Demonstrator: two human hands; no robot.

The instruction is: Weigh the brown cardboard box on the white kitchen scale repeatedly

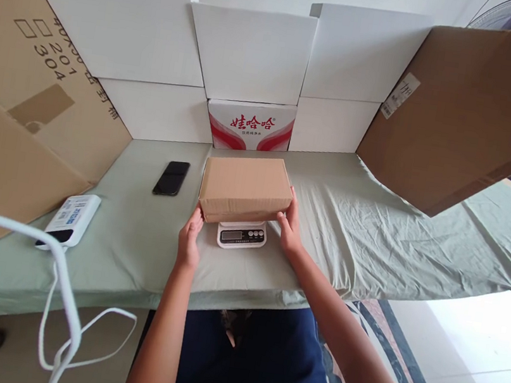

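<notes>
Brown cardboard box (248, 183) over the scale (242, 236): I see left hand (190, 237) and right hand (292, 226) clasping its opposite lower edges; green cloth (341, 223) gives room rightward to the large carton (468, 114).

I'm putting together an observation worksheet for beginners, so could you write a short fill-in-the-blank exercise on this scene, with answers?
1. The left hand and right hand hold a small box made of ____.
2. On the white digital scale, the buttons sit to the ____ of the display.
3. The black phone lies nearer the person's ____ hand.
4. The large characters on the carton behind the small box are ____.

Missing words: cardboard; right; left; red.
</notes>
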